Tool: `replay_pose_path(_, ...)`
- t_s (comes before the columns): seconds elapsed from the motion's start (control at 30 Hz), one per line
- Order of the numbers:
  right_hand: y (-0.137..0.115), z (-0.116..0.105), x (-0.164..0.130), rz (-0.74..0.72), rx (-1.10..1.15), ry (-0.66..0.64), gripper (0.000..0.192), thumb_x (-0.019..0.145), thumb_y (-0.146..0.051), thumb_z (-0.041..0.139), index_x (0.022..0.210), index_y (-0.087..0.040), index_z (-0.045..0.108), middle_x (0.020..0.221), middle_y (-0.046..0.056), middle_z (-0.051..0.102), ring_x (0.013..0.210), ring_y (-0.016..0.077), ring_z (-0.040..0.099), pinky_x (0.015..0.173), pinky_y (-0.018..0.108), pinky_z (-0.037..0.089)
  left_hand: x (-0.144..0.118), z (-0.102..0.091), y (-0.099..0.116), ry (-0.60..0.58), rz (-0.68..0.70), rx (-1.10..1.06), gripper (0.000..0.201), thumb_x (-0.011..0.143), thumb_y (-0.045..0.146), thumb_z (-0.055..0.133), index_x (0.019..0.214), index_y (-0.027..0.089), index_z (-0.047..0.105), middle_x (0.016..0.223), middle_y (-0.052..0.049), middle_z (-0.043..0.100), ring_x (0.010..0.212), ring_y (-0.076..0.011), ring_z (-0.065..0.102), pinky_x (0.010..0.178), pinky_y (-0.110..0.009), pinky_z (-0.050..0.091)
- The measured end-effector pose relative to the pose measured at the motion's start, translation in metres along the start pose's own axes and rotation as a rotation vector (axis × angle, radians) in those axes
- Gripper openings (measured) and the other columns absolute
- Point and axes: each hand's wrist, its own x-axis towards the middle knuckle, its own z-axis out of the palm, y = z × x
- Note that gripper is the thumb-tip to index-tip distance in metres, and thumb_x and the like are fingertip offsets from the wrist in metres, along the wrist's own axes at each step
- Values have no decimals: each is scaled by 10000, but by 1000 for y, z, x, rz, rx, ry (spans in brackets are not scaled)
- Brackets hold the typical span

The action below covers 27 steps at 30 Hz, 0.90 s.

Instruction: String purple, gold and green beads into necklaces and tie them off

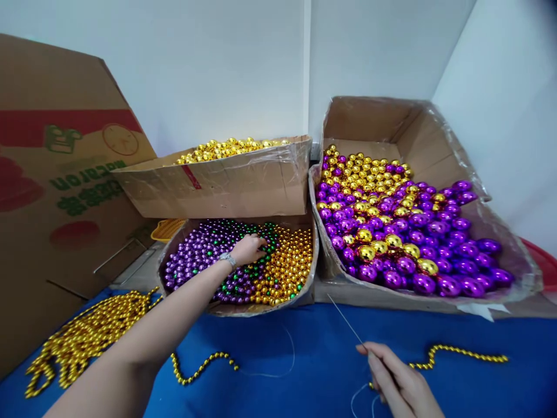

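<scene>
— Left hand (248, 249)?
— Reaching forward, fingers curled down into the small beads (237, 261) in the near box (261, 307).
— Right hand (400, 383)?
— Pinches a needle (346, 319), slanting up-left toward that box; thread (278, 366) trails on the blue bench (322, 342).

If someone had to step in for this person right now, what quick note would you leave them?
Left hand: reaching into the low cardboard box of small purple, green and gold beads, fingers on the green ones.
Right hand: pinching a thin metal needle with pale thread.
Done: a short strand of gold beads lies on the blue cloth by the right hand; a heap of gold bead strands sits at left.
Left: the needle itself looks bare.
</scene>
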Motion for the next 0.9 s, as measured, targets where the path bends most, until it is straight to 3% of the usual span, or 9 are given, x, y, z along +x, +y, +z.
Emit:
replay_pose_path(0.17,-2,9,4,-47,7,-13,388,934,-459,355,1121,-210,585,631,-9,581,560,114,586,521,159,450,-3,15,-2,-48,54,73,328,857,356,552,1112,150,566,1054,-85,609,902,-199,595,810,-396,482)
replay_pose_path(0.33,-2,14,4,-49,6,-24,370,937,-444,363,1108,-205,588,645,-7,576,582,116,601,540,162,458,-30,17,18,-67,120,94,204,819,346,564,912,182,642,907,-89,627,818,-219,600,708,-304,456)
replay_pose_path(0.53,-8,15,6,-96,9,-28,347,953,-410,344,1118,-198,564,635,-22,548,570,104,591,545,164,452,-53,18,37,-93,212,17,103,786,275,584,798,179,620,882,-99,618,879,-253,559,778,-346,419)
replay_pose_path(0.73,-20,14,7,-186,6,15,299,961,-354,352,1100,-203,568,656,-21,563,562,95,570,550,157,459,-55,11,49,-90,211,-214,38,764,213,595,760,175,594,749,-70,620,819,-236,568,791,-362,425)
replay_pose_path(0.83,-26,15,8,-249,-17,71,254,955,-320,379,1082,-221,576,728,-11,604,587,90,582,604,153,475,-62,-2,67,-56,160,-369,156,866,272,475,939,173,570,862,-77,636,775,-191,597,718,-317,471)
replay_pose_path(0.9,-30,16,11,-293,-36,112,225,950,-293,396,1075,-236,574,844,3,646,635,89,605,648,155,481,-70,-12,83,-23,77,-679,233,915,295,396,1085,181,506,960,-80,624,800,-162,614,718,-293,494)
